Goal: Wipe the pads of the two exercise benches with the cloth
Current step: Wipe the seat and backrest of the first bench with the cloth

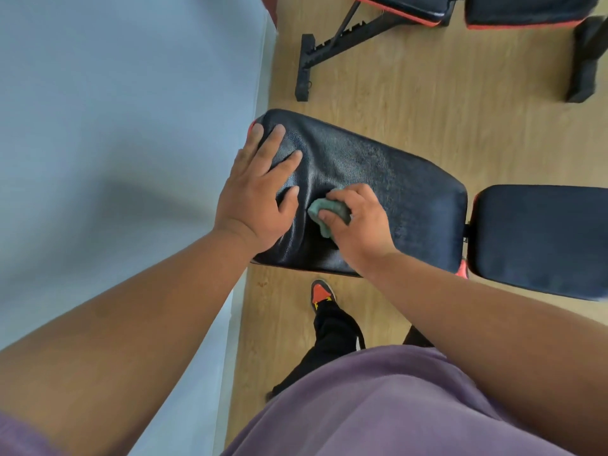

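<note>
Our left hand [260, 195] lay flat on the black pad [394, 192]; our right hand [358, 222] gripped the bunched cloth [324, 212] against it

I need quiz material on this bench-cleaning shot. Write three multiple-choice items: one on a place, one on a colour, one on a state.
1. Where does the left hand rest?
A. on the near bench pad, at its end by the wall
B. on the floor
C. on the far bench

2. What colour is the cloth?
A. red
B. pale green
C. white

3. What is the right hand doing?
A. hanging idle
B. lying flat and open on the pad
C. gripping the bunched cloth against the pad

Key: 1 A, its straight fingers lie spread on the black pad near the wall. 2 B, pale green shows between fingers and thumb. 3 C, the fingers curl round the cloth, which touches the pad.
</note>
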